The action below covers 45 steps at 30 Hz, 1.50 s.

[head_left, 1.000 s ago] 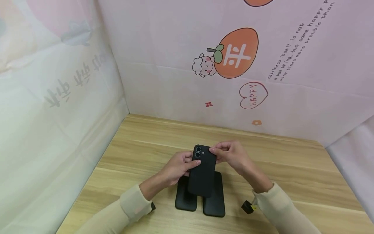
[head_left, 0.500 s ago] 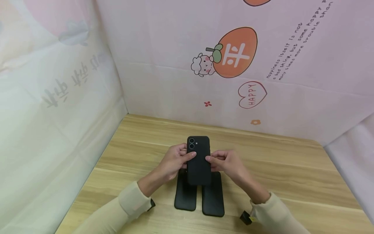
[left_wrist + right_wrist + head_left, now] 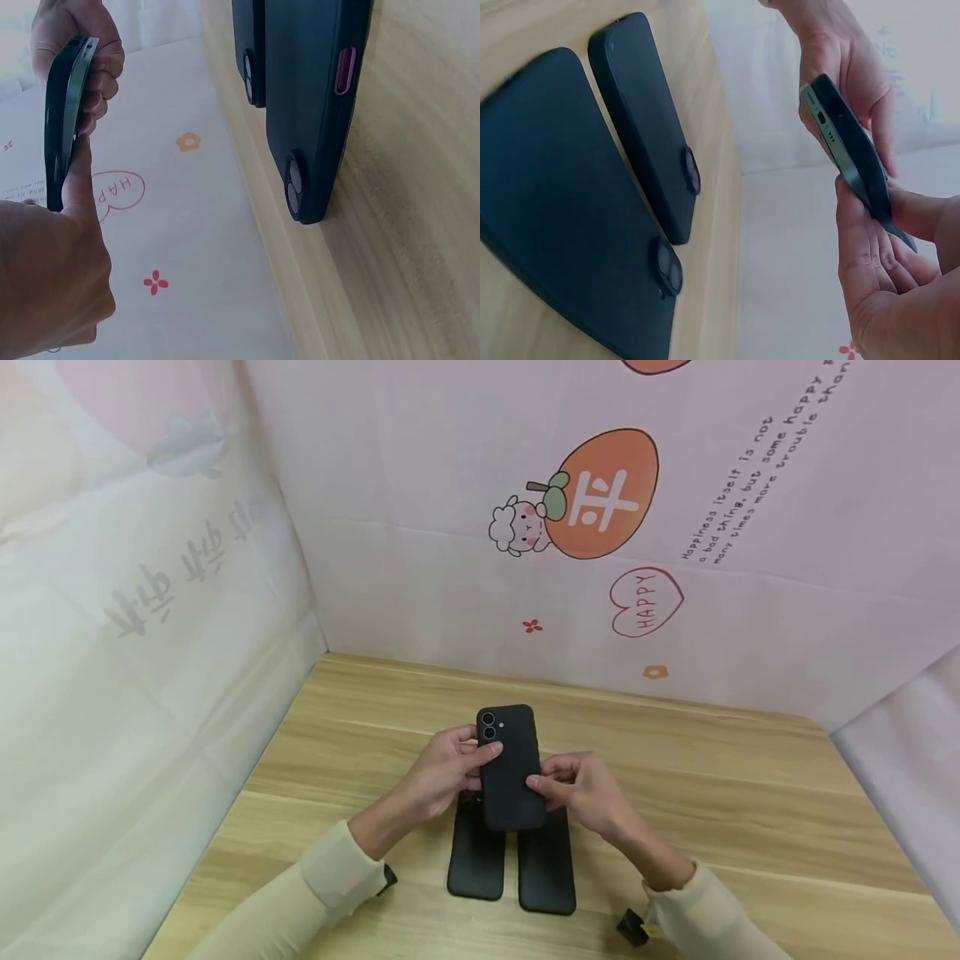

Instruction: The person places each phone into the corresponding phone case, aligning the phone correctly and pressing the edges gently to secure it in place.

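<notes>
A smartphone (image 3: 517,789) in a black case is held above the table, its back with two camera lenses facing up. My left hand (image 3: 442,768) pinches its left edge near the lenses, thumb on the back. My right hand (image 3: 588,789) grips the lower right edge, thumb on top and fingers beneath. In the right wrist view, the black case (image 3: 866,161) bends away from the greenish phone edge (image 3: 832,139) by the right thumb. Beneath lie two more black-cased phones, a left one (image 3: 477,860) and a right one (image 3: 547,872), lenses up, their top ends partly covered in the head view.
The phones lie on a wood-grain table (image 3: 712,777). A printed cloth (image 3: 420,593) hangs along the back edge, and another white cloth (image 3: 187,693) on the left. Small black objects show by the left sleeve (image 3: 386,881) and the right cuff (image 3: 678,897).
The held phone has moved up and slightly left in the head view, away from the lower phones. My right hand has slid from its top right corner down to its lower right edge.
</notes>
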### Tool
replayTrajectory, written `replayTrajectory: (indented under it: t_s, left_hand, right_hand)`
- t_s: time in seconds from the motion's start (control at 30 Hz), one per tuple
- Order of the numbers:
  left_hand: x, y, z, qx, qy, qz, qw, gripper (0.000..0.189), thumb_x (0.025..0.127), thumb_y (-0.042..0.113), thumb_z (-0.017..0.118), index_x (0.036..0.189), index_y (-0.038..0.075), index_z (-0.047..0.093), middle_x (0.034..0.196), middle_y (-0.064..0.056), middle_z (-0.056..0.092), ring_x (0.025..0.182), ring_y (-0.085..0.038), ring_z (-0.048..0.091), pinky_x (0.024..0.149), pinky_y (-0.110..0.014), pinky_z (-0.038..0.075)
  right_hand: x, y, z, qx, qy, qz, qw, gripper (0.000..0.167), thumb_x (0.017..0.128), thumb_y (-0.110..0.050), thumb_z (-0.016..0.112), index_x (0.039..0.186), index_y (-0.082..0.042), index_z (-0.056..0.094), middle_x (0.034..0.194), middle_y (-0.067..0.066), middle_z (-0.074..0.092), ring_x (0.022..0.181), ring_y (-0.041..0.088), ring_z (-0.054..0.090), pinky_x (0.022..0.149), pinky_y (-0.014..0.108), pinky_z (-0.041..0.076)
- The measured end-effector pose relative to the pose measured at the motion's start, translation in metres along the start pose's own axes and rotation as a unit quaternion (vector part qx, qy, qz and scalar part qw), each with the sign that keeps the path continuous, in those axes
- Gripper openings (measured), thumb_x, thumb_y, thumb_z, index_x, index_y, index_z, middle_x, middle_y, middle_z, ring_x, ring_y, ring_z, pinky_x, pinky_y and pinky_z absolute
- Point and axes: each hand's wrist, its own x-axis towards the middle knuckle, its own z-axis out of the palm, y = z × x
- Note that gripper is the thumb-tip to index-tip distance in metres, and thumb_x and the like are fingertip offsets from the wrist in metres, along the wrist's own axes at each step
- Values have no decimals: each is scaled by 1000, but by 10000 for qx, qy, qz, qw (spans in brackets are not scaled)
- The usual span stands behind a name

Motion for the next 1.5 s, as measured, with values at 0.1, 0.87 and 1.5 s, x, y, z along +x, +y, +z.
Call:
replayTrajectory:
  t_s: [0.1, 0.87, 1.5]
  left_hand:
    - [-1, 3, -3, -123, -302, -112, 9994, 43, 110, 23, 61, 141, -6, 56, 117, -23, 76, 102, -32, 78, 87, -45, 64]
    - [-9, 2, -3, 573, -843, -8, 9948, 35, 114, 17, 52, 135, -11, 58, 113, -15, 75, 97, -25, 77, 86, -48, 64]
    - [-12, -9, 1, -705, 234, 147, 9971, 43, 115, 13, 46, 152, -8, 42, 148, -29, 56, 132, -37, 62, 100, -57, 56]
  right_hand:
    - [-1, -3, -6, -400, -277, -218, 9986, 13, 99, -9, 76, 97, 3, 77, 80, 9, 76, 67, 17, 72, 65, 32, 64]
    - [0, -20, -36, -1523, -546, -528, 9854, 10, 99, -17, 77, 100, -9, 83, 86, -1, 75, 71, 11, 60, 63, 23, 52]
    - [8, 4, -31, 1200, 808, 672, 9872, 36, 103, -17, 72, 124, 13, 70, 100, 6, 77, 84, 16, 76, 81, 31, 65]
